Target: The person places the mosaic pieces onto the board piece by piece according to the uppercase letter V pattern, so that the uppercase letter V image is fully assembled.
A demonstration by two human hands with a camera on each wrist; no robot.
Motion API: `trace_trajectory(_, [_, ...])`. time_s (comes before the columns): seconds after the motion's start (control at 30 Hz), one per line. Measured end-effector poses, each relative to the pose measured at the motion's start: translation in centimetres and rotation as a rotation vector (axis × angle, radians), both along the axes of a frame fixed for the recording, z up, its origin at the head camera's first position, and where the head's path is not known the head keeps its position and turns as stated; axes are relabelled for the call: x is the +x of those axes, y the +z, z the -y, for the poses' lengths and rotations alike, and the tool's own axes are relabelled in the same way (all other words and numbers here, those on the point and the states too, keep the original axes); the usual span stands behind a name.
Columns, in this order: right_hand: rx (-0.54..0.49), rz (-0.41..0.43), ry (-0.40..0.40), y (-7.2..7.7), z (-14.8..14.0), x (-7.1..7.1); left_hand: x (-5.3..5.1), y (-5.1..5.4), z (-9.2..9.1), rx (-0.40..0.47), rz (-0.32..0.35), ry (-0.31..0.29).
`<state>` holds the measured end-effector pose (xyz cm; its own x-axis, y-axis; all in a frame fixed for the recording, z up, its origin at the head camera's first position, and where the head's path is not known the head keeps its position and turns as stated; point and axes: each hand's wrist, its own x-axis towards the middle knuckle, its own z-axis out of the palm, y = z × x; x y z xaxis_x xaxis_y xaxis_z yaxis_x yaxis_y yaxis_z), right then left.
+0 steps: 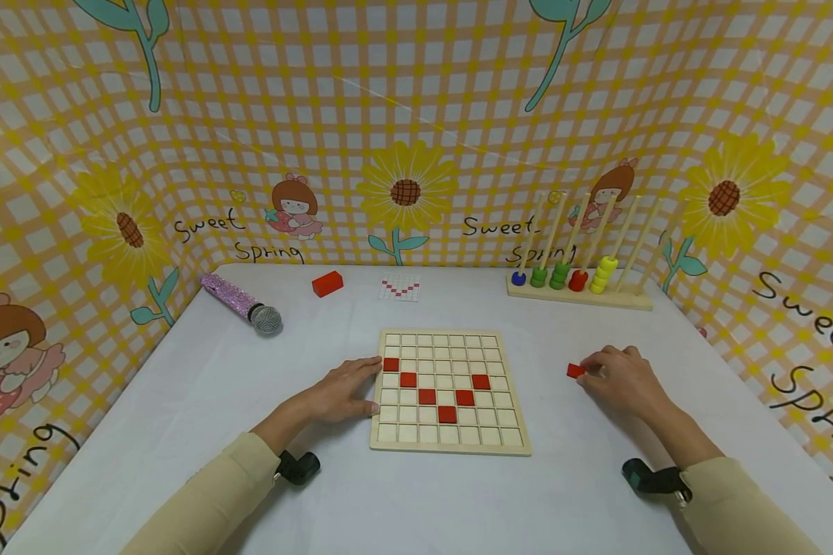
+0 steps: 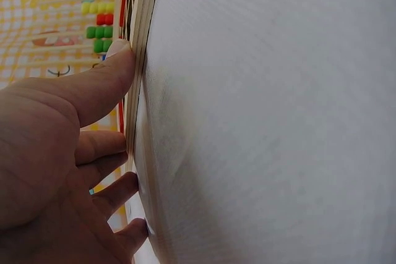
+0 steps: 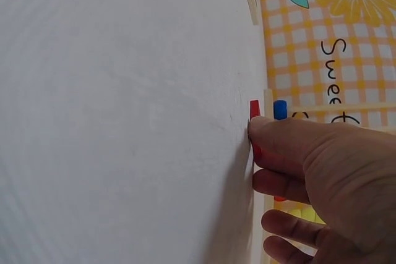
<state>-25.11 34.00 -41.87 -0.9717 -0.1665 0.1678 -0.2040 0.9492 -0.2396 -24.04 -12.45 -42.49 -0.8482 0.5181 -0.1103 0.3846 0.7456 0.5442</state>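
Observation:
A wooden grid board (image 1: 433, 435) lies flat on the white table, with several red square tiles (image 1: 447, 415) in its cells forming a V-like line. My left hand (image 1: 340, 391) rests against the board's left edge. Its thumb and fingertips touch the rim, and the fingers look extended in the left wrist view. To the right of the board, my right hand (image 1: 625, 379) pinches a red square tile (image 1: 575, 371) between thumb and fingers, apart from the board. The right wrist view shows that tile (image 3: 255, 108) edge-on at the fingertips, close to the tabletop; the hand hides part of it.
Behind the board lies a small card (image 1: 399, 288) printed with a red V pattern on a grid. A red block (image 1: 328, 284) and a glittery purple microphone (image 1: 239, 302) lie at the back left. A wooden bead rack (image 1: 579, 296) with coloured beads stands at the back right.

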Motion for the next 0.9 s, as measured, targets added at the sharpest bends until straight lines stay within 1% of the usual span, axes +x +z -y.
trace_trajectory(0.3, [-0.008,-0.01,0.005,-0.1,-0.1,0.1,0.0,-0.2,0.2,0.016,-0.011,-0.021])
trace_trajectory(0.53, [-0.013,-0.037,0.021,0.0,-0.1,0.2,0.0,-0.2,0.2,0.012,-0.013,-0.02])
trace_trajectory(0.77, [-0.006,-0.043,0.05,0.5,0.4,0.2,0.1,0.1,0.0,-0.002,-0.001,-0.002])
trace_trajectory(0.9, [-0.009,-0.034,0.058,0.9,1.0,0.2,0.1,0.0,0.1,-0.005,-0.004,-0.008])
